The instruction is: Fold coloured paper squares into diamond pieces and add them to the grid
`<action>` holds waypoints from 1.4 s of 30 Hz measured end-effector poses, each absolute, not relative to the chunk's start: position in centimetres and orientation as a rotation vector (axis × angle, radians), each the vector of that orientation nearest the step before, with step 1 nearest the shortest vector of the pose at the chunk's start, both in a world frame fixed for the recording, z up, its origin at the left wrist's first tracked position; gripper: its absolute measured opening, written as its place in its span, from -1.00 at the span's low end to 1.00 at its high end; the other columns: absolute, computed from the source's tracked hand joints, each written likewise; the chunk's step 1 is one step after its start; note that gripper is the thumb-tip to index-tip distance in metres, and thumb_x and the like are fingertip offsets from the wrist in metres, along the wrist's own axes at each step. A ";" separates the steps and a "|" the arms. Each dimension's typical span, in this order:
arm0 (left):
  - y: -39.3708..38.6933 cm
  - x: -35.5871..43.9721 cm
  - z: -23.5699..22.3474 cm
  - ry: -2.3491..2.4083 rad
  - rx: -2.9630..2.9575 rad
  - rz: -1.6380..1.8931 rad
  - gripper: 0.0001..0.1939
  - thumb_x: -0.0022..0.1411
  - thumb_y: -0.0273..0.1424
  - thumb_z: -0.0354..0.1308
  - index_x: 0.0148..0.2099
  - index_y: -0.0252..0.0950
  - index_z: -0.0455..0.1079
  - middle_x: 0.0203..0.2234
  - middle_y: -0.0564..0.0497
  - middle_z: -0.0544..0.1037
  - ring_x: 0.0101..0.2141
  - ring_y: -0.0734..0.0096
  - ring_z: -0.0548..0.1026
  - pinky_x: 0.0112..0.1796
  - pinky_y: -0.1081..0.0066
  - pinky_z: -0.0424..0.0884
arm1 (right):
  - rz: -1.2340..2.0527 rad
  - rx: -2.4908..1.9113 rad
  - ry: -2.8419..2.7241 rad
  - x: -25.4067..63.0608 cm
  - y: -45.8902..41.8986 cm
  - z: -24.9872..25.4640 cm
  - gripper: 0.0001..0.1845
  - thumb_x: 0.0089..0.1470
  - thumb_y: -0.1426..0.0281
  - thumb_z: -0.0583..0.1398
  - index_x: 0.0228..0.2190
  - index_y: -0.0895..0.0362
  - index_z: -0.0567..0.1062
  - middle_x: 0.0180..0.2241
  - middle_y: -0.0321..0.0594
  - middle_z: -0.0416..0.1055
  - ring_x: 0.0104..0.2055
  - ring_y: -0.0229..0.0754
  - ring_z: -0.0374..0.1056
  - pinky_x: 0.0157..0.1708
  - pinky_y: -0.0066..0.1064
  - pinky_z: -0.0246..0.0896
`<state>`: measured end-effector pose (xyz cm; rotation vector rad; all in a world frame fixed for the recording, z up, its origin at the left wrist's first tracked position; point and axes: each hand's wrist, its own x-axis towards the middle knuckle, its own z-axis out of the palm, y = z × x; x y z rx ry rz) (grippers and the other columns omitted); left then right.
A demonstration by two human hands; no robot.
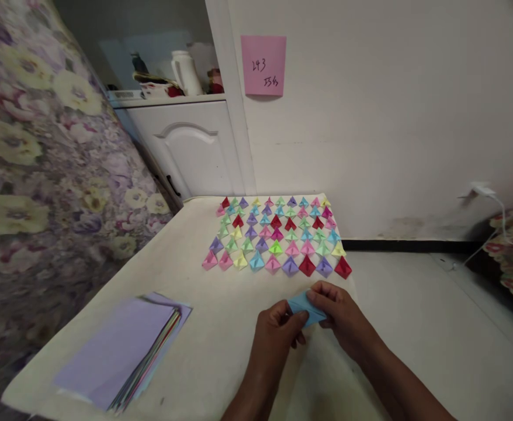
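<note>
A small piece of folded light-blue paper is held between both hands, just above the near right part of the table. My left hand pinches its lower left side, thumb on top. At its upper right, my right hand grips the paper with thumb and fingers, and part of the paper is covered there. Beyond the hands lie rows of small folded paper pieces in red, pink, purple, blue, green and yellow. To the left rests a stack of coloured paper sheets, a purple one on top.
The pale table stands against a white wall with a pink note. At left hangs a flowered curtain beside a white cabinet; a white jug is on its shelf. A white plug with a cable is at right.
</note>
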<state>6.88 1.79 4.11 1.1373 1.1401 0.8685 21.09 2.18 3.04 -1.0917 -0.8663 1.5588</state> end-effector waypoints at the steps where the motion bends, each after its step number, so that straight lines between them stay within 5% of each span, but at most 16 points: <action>1: 1.8 6.8 4.2 1.138 1.153 0.859 -0.81 0.01 -0.30 0.20 -0.47 -0.35 0.38 -0.75 0.09 0.37 -0.67 0.51 0.29 -0.59 0.52 0.16 | 1.603 -1.078 -0.836 21.1 2.2 3.0 -0.66 -0.15 0.18 0.28 -0.57 0.14 0.27 -0.65 -0.43 0.15 -0.64 -0.41 0.00 -0.65 -0.54 -0.24; 9: 1.8 6.5 4.5 1.084 1.238 0.907 -0.84 0.04 -0.34 0.18 -0.48 -0.32 0.35 -0.72 0.10 0.37 -0.64 0.50 0.31 -0.57 0.53 0.21 | 1.863 -0.930 -0.690 21.1 2.0 2.7 -0.63 -0.16 0.25 0.29 -0.60 0.14 0.20 -0.65 -0.46 0.06 -0.64 -0.44 -0.17 -0.63 -0.52 -0.38; 17: 1.9 6.6 4.5 1.042 1.134 0.996 -0.87 0.02 -0.38 0.19 -0.44 -0.29 0.29 -0.70 0.14 0.36 -0.63 0.51 0.34 -0.57 0.52 0.25 | 2.031 -0.864 -0.530 20.7 1.8 2.4 -0.69 -0.17 0.26 0.29 -0.54 0.13 0.26 -0.59 -0.39 0.20 -0.61 -0.42 0.02 -0.65 -0.56 -0.35; 24: 2.1 6.5 4.8 1.025 1.083 1.008 -0.70 0.00 -0.44 0.21 -0.16 -0.30 0.33 -0.63 0.16 0.38 -0.61 0.49 0.38 -0.55 0.49 0.32 | 2.063 -0.778 -0.462 20.5 1.6 2.4 -0.74 -0.11 0.31 0.28 -0.54 0.15 0.29 -0.61 -0.40 0.18 -0.63 -0.46 -0.03 -0.66 -0.61 -0.33; 35: 1.9 6.2 4.9 1.044 1.080 0.963 -0.79 -0.01 -0.45 0.22 -0.27 -0.32 0.32 -0.68 0.14 0.38 -0.62 0.54 0.32 -0.56 0.53 0.23 | 1.890 -0.922 -0.727 20.1 1.6 2.3 -0.74 -0.09 0.28 0.28 -0.50 0.14 0.30 -0.62 -0.39 0.21 -0.61 -0.42 0.07 -0.65 -0.55 -0.35; 42: 2.2 6.1 4.4 1.096 1.042 0.983 -0.83 0.01 -0.39 0.21 -0.46 -0.31 0.26 -0.74 0.15 0.35 -0.68 0.59 0.26 -0.61 0.56 0.14 | 1.700 -1.054 -0.897 20.1 1.9 2.2 -0.81 -0.12 0.34 0.27 -0.52 0.16 0.36 -0.66 -0.45 0.14 -0.64 -0.43 -0.03 -0.63 -0.54 -0.18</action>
